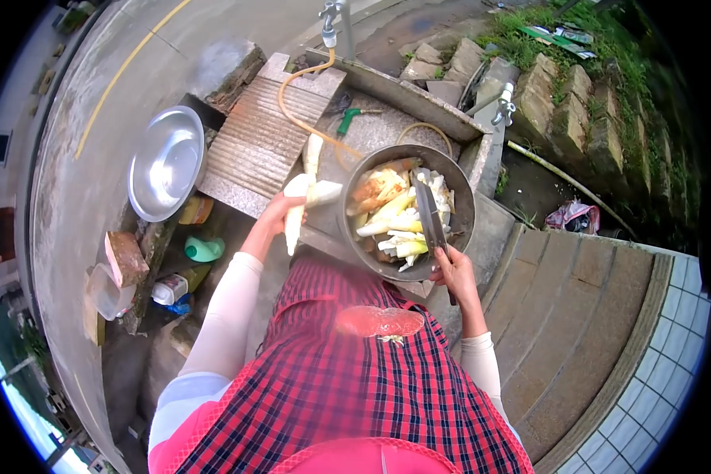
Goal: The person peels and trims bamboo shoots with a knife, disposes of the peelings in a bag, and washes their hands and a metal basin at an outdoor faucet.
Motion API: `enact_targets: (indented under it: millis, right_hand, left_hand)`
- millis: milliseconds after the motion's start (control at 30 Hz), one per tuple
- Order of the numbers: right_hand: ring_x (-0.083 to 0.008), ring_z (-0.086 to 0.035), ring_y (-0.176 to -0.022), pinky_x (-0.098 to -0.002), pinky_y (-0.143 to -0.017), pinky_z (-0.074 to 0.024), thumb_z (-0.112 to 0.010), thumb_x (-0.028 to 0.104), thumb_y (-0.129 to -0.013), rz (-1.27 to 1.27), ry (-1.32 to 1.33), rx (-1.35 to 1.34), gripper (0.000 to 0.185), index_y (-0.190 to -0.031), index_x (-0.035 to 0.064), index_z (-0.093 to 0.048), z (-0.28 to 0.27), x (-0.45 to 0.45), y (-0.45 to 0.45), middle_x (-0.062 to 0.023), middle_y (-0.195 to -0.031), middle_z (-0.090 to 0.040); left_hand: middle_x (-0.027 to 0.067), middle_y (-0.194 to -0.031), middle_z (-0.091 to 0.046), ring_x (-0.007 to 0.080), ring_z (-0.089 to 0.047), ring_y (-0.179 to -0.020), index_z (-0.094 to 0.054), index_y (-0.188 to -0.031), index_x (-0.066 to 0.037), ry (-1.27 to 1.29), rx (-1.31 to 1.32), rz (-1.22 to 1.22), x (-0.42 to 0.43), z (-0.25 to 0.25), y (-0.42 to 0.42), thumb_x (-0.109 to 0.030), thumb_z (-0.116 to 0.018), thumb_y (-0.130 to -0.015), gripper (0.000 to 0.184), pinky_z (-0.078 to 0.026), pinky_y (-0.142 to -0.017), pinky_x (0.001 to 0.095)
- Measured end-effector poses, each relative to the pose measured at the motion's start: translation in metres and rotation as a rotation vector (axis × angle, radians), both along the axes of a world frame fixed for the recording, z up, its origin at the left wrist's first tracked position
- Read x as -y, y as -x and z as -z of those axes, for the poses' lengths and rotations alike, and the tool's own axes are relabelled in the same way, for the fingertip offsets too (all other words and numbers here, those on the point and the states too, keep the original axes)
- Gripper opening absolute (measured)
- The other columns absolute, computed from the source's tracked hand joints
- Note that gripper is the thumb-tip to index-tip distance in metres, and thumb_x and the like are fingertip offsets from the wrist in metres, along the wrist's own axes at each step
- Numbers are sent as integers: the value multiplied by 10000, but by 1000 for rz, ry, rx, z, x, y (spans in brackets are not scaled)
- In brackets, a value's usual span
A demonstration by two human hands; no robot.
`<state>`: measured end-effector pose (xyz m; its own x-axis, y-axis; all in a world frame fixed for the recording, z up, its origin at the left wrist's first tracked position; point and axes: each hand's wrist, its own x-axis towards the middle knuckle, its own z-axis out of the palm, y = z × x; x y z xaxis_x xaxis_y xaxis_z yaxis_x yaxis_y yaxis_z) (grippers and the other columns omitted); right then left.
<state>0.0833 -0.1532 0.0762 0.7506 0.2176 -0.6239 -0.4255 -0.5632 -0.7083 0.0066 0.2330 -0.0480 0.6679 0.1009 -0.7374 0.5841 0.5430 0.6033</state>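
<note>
Far left, round silver metal basin (166, 162) tilted on edge beside road. Below, small white plastic container (169, 290), label too small to read. Then pale green plastic jug (205, 250). Grey ribbed stone slab (257, 130) next. Left hand (275, 213) gripping long white peeled stalks (294, 227), just left of pot. Round dark grey metal pot (465, 217) holding pale yellow-white vegetable pieces (396, 217). Right hand (453, 273) curled round dark long-bladed knife (429, 213), blade above pieces.

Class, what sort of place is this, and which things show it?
Probably an outdoor washing spot beside a paved road: there is a tap with a hose and a ridged slab.
</note>
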Motion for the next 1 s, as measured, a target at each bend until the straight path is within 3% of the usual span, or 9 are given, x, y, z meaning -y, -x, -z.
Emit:
enact_targets:
  millis: [67, 100, 267, 367, 533, 633, 733, 867, 1000]
  right_hand:
    - [-90, -528, -442, -245, -419, -427, -536, 228, -908, 41, 89, -35, 253, -1049, 45, -638, -8, -16, 4, -19, -572, -556]
    - [-71, -506, -405, -222, -365, -399, -527, 282, -933, 27, 91, 40, 262, -897, 31, -594, -6, -24, 9, -3, -561, -517]
    - [-39, -427, -503, -237, -454, -381, -638, 136, -845, 41, 299, 173, 405, -1240, 92, -557, 6, -63, 41, -1, -588, -477]
    - [-165, -488, -531, -323, -538, -413, -682, 80, -759, 57, 392, 253, 515, -1245, 56, -512, -9, -98, 50, -104, -601, -475]
    - [-336, -586, -635, -391, -569, -443, -659, 76, -748, 84, 614, 374, 319, -1028, 46, -509, -4, -123, 61, -160, -719, -589]
    - [-340, -601, -676, -404, -576, -457, -663, 81, -733, 11, 725, 483, 266, -940, 50, -500, -6, -129, 60, -158, -755, -599]
    - [-327, -600, -681, -413, -575, -463, -677, 93, -708, -60, 786, 558, 259, -880, 49, -489, -3, -133, 58, -142, -750, -588]
    - [-322, -593, -669, -419, -573, -464, -684, 84, -678, -130, 791, 627, 265, -843, 37, -482, -18, -138, 49, -134, -715, -572]
    - [-323, -596, -670, -419, -576, -471, -678, 82, -669, -192, 844, 696, 253, -825, 33, -484, -33, -130, 49, -132, -698, -566]
  left_hand:
    - [122, -864, -608, 208, -609, -694, -529, -1104, 38, -58, -71, 162, -20, 42, -28, -128, -647, -768, 393, -520, -603, 331]
    - [126, -908, -615, 216, -613, -774, -532, -1118, 63, -178, 0, 214, -25, 73, -42, -137, -671, -748, 443, -502, -650, 323]
    - [266, -1153, -555, 359, -525, -1110, -402, -1253, 65, -838, -140, 704, -34, 164, -114, -270, -695, -686, 721, -432, -919, 390]
    - [269, -1156, -545, 379, -531, -1091, -357, -1274, 58, -1021, -110, 913, -23, 181, -132, -157, -619, -733, 638, -442, -905, 423]
    - [294, -1082, -529, 440, -531, -1015, -516, -1092, 26, -1186, -24, 1155, -33, 187, -105, -83, -550, -754, 356, -445, -879, 466]
    - [237, -1016, -540, 388, -513, -988, -578, -1039, 28, -1273, 356, 945, -39, 143, -87, -96, -587, -747, 318, -413, -878, 442]
    - [188, -1063, -560, 347, -520, -1022, -567, -1113, 11, -1103, 861, 565, -12, 20, -84, -74, -583, -775, 349, -411, -865, 411]
    - [118, -1359, -423, 276, -358, -1287, -444, -1284, -33, -951, 1328, 1031, 54, -78, -70, -162, -596, -791, 532, -270, -1006, 502]
    - [105, -1459, -282, 248, -215, -1373, -380, -1337, -38, -948, 1429, 1220, 109, -92, -73, -233, -595, -789, 621, -140, -1065, 561]
